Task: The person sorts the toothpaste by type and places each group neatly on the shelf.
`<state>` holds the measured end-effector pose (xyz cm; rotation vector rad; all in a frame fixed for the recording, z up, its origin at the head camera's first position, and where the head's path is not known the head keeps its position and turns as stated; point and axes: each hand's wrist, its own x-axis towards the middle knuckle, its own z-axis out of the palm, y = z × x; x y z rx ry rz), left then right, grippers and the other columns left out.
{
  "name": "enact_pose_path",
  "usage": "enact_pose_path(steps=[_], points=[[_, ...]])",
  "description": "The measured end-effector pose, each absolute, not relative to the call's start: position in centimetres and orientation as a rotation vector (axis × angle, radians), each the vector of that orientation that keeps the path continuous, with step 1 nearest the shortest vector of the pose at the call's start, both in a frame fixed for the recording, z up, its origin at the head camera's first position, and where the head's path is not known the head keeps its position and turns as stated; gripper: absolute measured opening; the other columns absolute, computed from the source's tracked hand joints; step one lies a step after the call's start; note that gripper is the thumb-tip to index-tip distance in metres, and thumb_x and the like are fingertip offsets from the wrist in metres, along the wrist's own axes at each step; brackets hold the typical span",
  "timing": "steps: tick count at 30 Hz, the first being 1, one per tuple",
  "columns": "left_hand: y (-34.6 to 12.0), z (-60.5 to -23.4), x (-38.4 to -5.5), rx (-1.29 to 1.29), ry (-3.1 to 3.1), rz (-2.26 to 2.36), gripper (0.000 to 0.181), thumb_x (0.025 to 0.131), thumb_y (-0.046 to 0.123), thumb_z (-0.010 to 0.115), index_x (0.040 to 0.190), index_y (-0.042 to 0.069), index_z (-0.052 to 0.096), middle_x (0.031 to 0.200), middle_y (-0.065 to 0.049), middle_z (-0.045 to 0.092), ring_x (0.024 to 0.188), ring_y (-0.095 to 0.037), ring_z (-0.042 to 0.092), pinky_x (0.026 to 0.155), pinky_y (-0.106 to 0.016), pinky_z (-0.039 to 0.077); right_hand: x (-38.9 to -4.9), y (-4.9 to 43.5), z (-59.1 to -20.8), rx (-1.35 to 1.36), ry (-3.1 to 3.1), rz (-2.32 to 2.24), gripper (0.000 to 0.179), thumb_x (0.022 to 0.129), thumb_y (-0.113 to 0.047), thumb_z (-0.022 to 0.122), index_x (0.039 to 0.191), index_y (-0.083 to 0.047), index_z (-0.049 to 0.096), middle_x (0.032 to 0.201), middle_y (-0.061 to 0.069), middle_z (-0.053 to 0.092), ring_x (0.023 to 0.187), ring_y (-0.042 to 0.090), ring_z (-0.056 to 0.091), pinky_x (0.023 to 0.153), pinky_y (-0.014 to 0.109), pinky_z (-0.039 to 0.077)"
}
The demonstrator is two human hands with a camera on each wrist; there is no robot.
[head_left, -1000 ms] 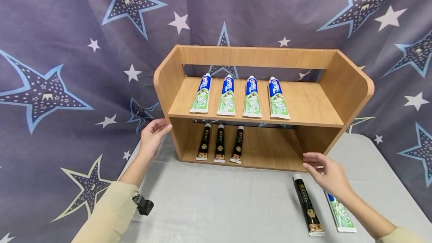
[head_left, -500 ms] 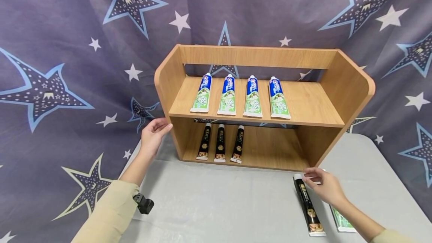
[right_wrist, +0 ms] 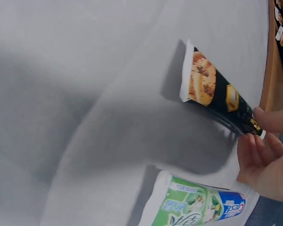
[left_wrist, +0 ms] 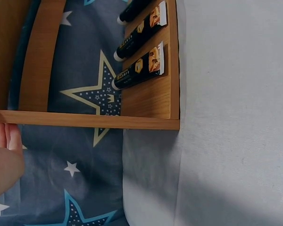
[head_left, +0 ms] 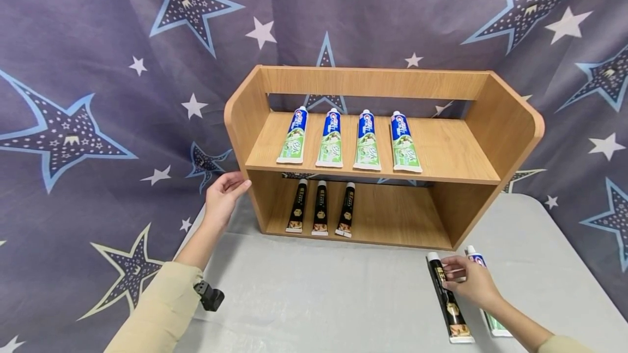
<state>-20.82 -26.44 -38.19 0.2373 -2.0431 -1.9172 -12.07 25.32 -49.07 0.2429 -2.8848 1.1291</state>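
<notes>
My left hand [head_left: 223, 198] holds the left side panel of a two-tier wooden shelf [head_left: 378, 83], thumb at the front edge and fingers on the outer face. On the grey table to the right, my right hand [head_left: 473, 279] pinches a black toothpaste tube [head_left: 450, 304] near its white cap. The right wrist view shows the thumb [right_wrist: 269, 120] on one side of that tube and fingertips [right_wrist: 250, 146] on the other. A green and blue toothpaste tube [right_wrist: 193, 205] lies beside it, partly hidden under the right hand in the head view.
Several green and blue toothpaste tubes [head_left: 331, 138] lie in a row on the upper tier. Three black tubes [head_left: 320, 208] occupy the left half of the lower tier. A star-patterned curtain [head_left: 122, 124] hangs behind the grey table [head_left: 314, 298].
My right hand has come down from beside the shelf's lower right corner to the black toothpaste tube on the table and taken hold of it. The left hand has stayed at the panel.
</notes>
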Motion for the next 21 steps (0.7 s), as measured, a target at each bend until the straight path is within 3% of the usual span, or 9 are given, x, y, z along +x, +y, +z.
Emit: enact_pose_path(steps=[9,16,21], points=[[-26.35,-38.13,-20.84,0.251,-2.008,-1.954,0.021,0.084,0.003,0.071,0.101,0.010,0.060,0.082,0.020,0.064,0.086,0.004,0.063,0.078,-0.008,0.053,-12.02,25.12,-49.34,0.039,-3.006,1.182,0.047,0.069,-0.006,0.082,0.109,0.007,0.061,0.089,0.011,0.069,0.074,0.008,0.064,0.062,0.015,0.053],[-26.26,-38.17,-20.65,0.264,-1.982,-1.995,0.020,0.084,0.001,0.070,0.095,0.015,0.060,0.082,0.019,0.064,0.086,0.004,0.063,0.079,-0.009,0.053,-11.67,24.79,-49.69,-0.174,-3.085,1.182,0.039,0.076,-0.016,0.077,0.105,0.006,0.062,0.077,0.004,0.064,0.064,0.011,0.058,0.051,0.022,0.053],[-26.16,-38.07,-20.70,0.247,-1.979,-1.989,0.020,0.084,-0.001,0.069,0.095,0.014,0.060,0.081,0.019,0.064,0.083,0.005,0.063,0.078,-0.009,0.053,-11.41,24.35,-49.71,-0.236,-3.107,1.164,0.037,0.080,-0.020,0.074,0.101,0.007,0.063,0.078,0.008,0.063,0.064,0.013,0.060,0.050,0.026,0.056]])
